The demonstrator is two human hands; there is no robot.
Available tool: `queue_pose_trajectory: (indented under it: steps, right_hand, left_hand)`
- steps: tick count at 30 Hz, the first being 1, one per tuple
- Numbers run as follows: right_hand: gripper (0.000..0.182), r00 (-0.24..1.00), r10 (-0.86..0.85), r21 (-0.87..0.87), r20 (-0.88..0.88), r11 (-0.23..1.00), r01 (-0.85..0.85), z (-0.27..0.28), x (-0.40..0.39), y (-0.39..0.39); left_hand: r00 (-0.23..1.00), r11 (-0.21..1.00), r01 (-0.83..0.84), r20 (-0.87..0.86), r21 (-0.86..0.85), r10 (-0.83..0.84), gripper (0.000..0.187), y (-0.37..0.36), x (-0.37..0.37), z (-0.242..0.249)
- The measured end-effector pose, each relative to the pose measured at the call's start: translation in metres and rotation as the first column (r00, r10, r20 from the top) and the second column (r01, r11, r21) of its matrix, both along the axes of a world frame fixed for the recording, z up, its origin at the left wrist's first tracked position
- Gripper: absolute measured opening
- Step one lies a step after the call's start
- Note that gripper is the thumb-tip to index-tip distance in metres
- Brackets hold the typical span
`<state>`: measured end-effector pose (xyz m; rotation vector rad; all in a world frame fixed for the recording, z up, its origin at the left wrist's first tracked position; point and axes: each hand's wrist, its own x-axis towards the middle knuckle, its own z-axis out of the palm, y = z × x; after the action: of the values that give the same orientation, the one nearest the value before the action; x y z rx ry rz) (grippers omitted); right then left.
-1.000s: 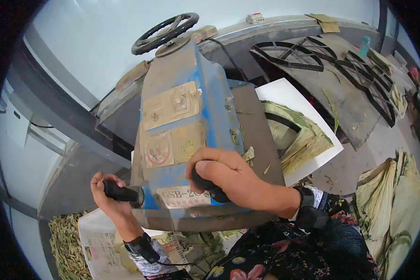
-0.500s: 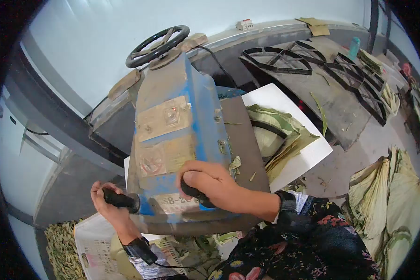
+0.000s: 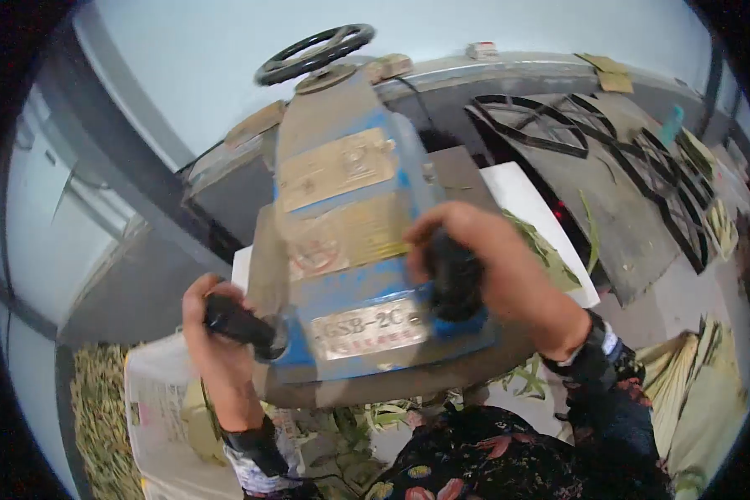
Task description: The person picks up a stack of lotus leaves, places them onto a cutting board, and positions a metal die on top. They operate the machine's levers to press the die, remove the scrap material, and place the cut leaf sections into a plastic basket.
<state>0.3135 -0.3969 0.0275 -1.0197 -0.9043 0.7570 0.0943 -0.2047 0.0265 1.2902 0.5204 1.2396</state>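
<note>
A dusty blue press head (image 3: 333, 279) with a plate reading "GSB-2C" stands in front of me. On its left side sticks out a black handle (image 3: 240, 323), and my left hand (image 3: 221, 362) is curled loosely around it. My right hand (image 3: 508, 262), smeared by motion, is wrapped around the thick black handle (image 3: 454, 279) at the right. Behind the head stands a black handwheel (image 3: 317, 54). A white board (image 3: 571, 287) lies to the right under the press, with green dried leaves (image 3: 550, 254) on it, partly hidden by my right arm.
Black metal cutting frames (image 3: 529, 125) rest on a grey surface at the right, near a teal bottle (image 3: 672, 125). Large dried leaves (image 3: 708, 400) hang at lower right. At lower left are a white crate (image 3: 154, 417) and heaped leaf pieces (image 3: 100, 417).
The view has shifted, and the press appears higher and farther right. My right hand has moved right with its handle, uncovering the nameplate and hiding more leaf. My left hand stays on its handle.
</note>
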Motion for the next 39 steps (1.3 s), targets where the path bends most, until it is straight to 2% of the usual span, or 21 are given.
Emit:
queue_pose_trajectory:
  steps: [2,4,6,10,12,16,19,21,23,26,28,35,37,39]
  right_hand:
    - [0.039,0.999,0.033,0.011,0.043,0.999,-0.033,0.003,0.021,-0.008]
    - [0.038,0.997,-0.012,0.006,-0.077,1.000,0.013,0.012,0.027,-0.019]
    - [0.034,0.991,-0.078,-0.019,-0.106,0.997,0.076,0.009,0.044,-0.026]
    - [0.030,0.993,-0.041,-0.001,-0.114,0.999,0.041,0.012,0.071,-0.035]
    - [0.030,0.983,-0.112,0.037,-0.146,0.992,0.119,0.013,0.078,-0.037]
    - [0.028,0.979,-0.075,0.078,-0.191,0.993,0.091,0.003,0.104,-0.039]
    - [0.028,0.994,-0.045,0.110,-0.099,0.992,0.056,-0.008,0.131,-0.044]
    - [0.028,0.992,-0.044,0.106,-0.119,0.993,0.057,-0.016,0.146,-0.047]
    - [0.029,0.988,-0.052,0.110,-0.143,0.992,0.068,-0.021,0.157,-0.049]
    - [0.029,0.996,-0.037,0.129,-0.084,0.990,0.048,-0.026,0.164,-0.050]
    - [0.030,0.995,-0.060,0.127,-0.079,0.989,0.070,-0.029,0.166,-0.051]
    - [0.030,0.995,-0.085,0.110,-0.058,0.990,0.091,-0.043,0.177,-0.055]
    - [0.029,0.991,-0.112,0.081,-0.067,0.990,0.117,-0.043,0.175,-0.056]
    - [0.029,0.992,-0.108,0.078,-0.065,0.990,0.113,-0.042,0.172,-0.055]
  left_hand:
    - [0.999,0.997,0.050,-0.022,0.051,-0.048,0.044,-0.010,0.010,-0.002]
    - [0.969,0.968,0.246,-0.007,0.053,-0.246,0.044,-0.021,0.018,-0.002]
    - [0.969,0.969,0.246,0.016,0.019,-0.247,0.043,-0.033,0.031,-0.002]
    - [0.950,0.952,0.305,0.073,0.000,-0.304,0.040,-0.053,0.053,0.001]
    - [0.955,0.956,0.292,0.062,-0.029,-0.290,0.039,-0.065,0.061,0.004]
    - [0.931,0.934,0.355,0.076,0.039,-0.357,0.031,-0.073,0.075,-0.004]
    - [0.939,0.940,0.335,0.056,0.065,-0.339,0.027,-0.086,0.084,-0.008]
    - [0.934,0.936,0.353,0.058,-0.008,-0.352,0.023,-0.096,0.090,-0.009]
    - [0.927,0.929,0.370,0.065,0.004,-0.370,0.023,-0.099,0.097,-0.015]
    - [0.919,0.921,0.388,0.056,0.030,-0.389,0.022,-0.103,0.106,-0.027]
    - [0.928,0.925,0.368,0.018,0.096,-0.371,0.022,-0.105,0.111,-0.032]
    - [0.932,0.923,0.359,-0.007,0.140,-0.361,0.022,-0.110,0.120,-0.048]
    - [0.962,0.925,0.265,-0.013,0.274,-0.271,0.022,-0.109,0.121,-0.049]
    - [0.954,0.918,0.296,-0.030,0.264,-0.299,0.022,-0.107,0.120,-0.048]
